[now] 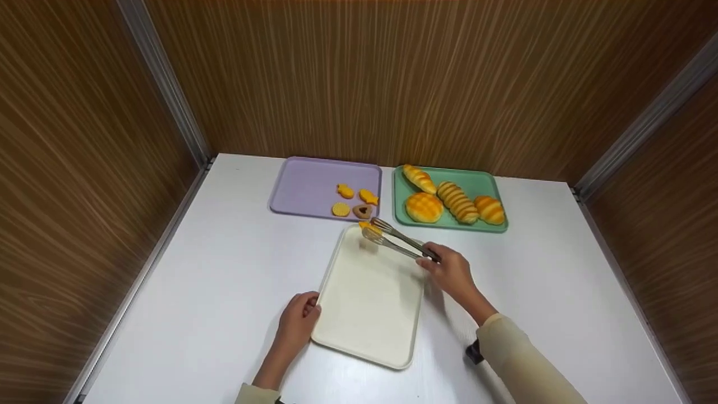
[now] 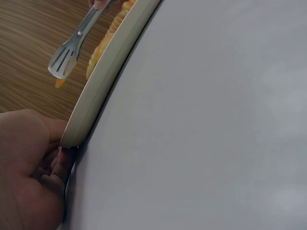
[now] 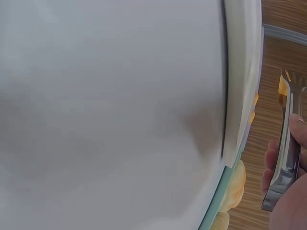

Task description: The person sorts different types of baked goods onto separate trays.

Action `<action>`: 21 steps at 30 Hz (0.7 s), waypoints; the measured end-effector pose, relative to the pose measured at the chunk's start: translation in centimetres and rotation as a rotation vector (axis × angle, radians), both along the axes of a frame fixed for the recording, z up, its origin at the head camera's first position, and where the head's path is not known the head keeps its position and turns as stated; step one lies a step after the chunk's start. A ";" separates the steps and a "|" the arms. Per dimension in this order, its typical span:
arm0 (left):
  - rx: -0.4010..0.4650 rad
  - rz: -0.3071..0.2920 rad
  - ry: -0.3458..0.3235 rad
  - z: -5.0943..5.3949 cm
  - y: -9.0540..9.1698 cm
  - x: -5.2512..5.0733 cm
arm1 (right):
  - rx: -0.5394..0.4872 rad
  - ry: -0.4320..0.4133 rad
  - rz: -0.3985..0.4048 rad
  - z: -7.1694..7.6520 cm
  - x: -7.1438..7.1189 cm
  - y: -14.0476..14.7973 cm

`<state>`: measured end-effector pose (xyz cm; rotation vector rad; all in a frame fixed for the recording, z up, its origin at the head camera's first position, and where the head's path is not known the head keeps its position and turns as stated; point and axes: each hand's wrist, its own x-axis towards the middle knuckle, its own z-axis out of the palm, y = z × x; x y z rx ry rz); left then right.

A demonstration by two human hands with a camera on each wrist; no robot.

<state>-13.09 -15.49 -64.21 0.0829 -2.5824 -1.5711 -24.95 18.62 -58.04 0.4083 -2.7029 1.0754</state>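
Note:
My right hand [image 1: 451, 272] grips metal tongs [image 1: 412, 242] with slotted ends, above the far end of a cream tray [image 1: 370, 303]. A small orange-yellow piece [image 1: 363, 225] is pinched between the tong ends; its exact shape is partly hidden. In the right wrist view, thumb and fingers wrap the tongs [image 3: 287, 158]. My left hand [image 1: 297, 320] holds the tray's left edge, thumb at the rim and curled fingers under it in the left wrist view. No food shows on the cream tray's surface.
Behind the cream tray, a purple tray [image 1: 303, 188] carries fish-shaped crackers [image 1: 368, 196], a round biscuit [image 1: 340, 209] and a brown biscuit [image 1: 359, 213]. Right of it, a green tray [image 1: 477, 178] bears several breads [image 1: 424, 207]. Wood-grain walls [image 1: 359, 84] enclose the white table [image 1: 224, 269].

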 end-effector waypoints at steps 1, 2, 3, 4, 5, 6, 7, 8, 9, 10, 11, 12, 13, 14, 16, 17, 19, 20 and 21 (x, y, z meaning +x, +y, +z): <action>-0.003 -0.001 0.001 0.0 0.0 0.0 | -0.005 -0.004 -0.005 0.1 -0.3 -0.3; -0.004 -0.004 0.002 0.1 0.0 0.0 | -0.007 -0.003 -0.010 0.2 -0.5 -0.5; -0.004 -0.008 0.001 0.1 0.0 0.0 | -0.007 -0.003 -0.014 0.2 -0.8 -0.7; 0.001 -0.007 -0.006 0.1 0.0 -0.1 | -0.008 -0.002 -0.018 0.3 -1.0 -1.0; -0.002 -0.010 -0.006 0.1 0.0 -0.1 | -0.010 0.001 -0.020 0.4 -1.2 -1.2; -0.003 -0.012 -0.005 0.1 -0.1 -0.1 | -0.013 0.005 -0.022 0.4 -1.3 -1.5; -0.002 -0.014 -0.004 0.0 -0.1 -0.1 | -0.015 0.009 -0.024 0.4 -1.5 -1.7; 0.000 -0.013 -0.004 0.0 0.0 -0.1 | -0.016 0.013 -0.025 0.4 -1.6 -1.9; 0.000 -0.013 -0.005 -0.1 0.0 -0.1 | -0.016 0.016 -0.024 0.5 -1.7 -2.2; -0.004 -0.014 0.003 -0.1 -0.1 -0.1 | -0.015 0.019 -0.024 0.5 -1.8 -2.4; -0.006 -0.012 0.002 -0.1 -0.1 -0.1 | -0.013 0.020 -0.022 0.5 -1.8 -2.7; -0.007 -0.011 0.000 -0.1 -0.1 -0.1 | -0.012 0.017 -0.021 0.5 -1.9 -2.9; -0.008 -0.010 -0.003 -0.1 -0.1 0.0 | -0.008 0.013 -0.019 0.5 -1.9 -3.1; -0.013 -0.010 -0.002 -0.1 0.0 0.0 | -0.005 0.013 -0.018 0.6 -2.0 -3.3; -0.018 -0.012 0.000 -0.1 0.0 0.0 | 0.000 0.008 -0.016 0.6 -2.0 -3.8; -0.014 -0.011 -0.005 0.0 0.0 0.0 | -0.002 0.008 -0.016 0.6 -2.0 -4.0; -0.014 -0.018 0.003 -0.1 -0.1 0.0 | -0.003 0.014 -0.021 0.7 -2.1 -4.4; -0.012 -0.021 0.005 -0.1 -0.1 0.0 | -0.002 0.019 -0.023 0.6 -2.1 -4.6; -0.010 -0.022 0.004 0.0 -0.1 0.1 | -0.005 0.021 -0.024 0.6 -2.2 -4.9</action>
